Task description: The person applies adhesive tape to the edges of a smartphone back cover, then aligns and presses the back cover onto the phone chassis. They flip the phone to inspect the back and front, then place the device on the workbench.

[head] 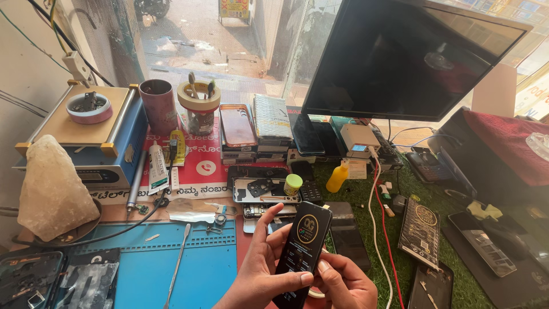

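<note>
My left hand (260, 269) and my right hand (343, 280) together hold a slim black packet (303, 249) with a round gold emblem, upright over the bench's front edge. The left thumb and fingers wrap its left side; the right fingers grip its lower right edge. Just behind it lies an opened phone (263, 191) with its insides exposed, and a small yellow-capped jar (293, 184) stands on it.
A blue work mat (189, 263) with a metal pry tool (178, 263) lies left. A blue heating machine (86, 143), a pale rock lamp (51, 189), cups, stacked phones (251, 129), a monitor (412, 57), cables and black packets (420, 232) on green turf surround it.
</note>
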